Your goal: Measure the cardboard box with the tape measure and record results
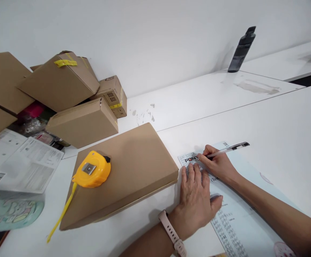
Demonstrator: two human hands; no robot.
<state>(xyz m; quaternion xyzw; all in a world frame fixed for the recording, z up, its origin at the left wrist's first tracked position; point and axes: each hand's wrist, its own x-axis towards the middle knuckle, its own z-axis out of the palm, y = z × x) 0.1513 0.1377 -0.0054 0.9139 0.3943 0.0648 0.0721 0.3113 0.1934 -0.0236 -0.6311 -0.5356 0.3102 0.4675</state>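
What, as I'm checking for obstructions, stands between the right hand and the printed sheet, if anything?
Nothing visible does: the right hand, holding a clear-barrelled pen, is at the printed sheet. The left hand lies beside it, not between them.

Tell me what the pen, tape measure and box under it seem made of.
Pen: likely clear, glossy plastic, since it looks partly see-through. Tape measure: probably hard plastic, judging by its smooth, slightly shiny yellow surface. Box: apparently cardboard, matte brown with folded edges.
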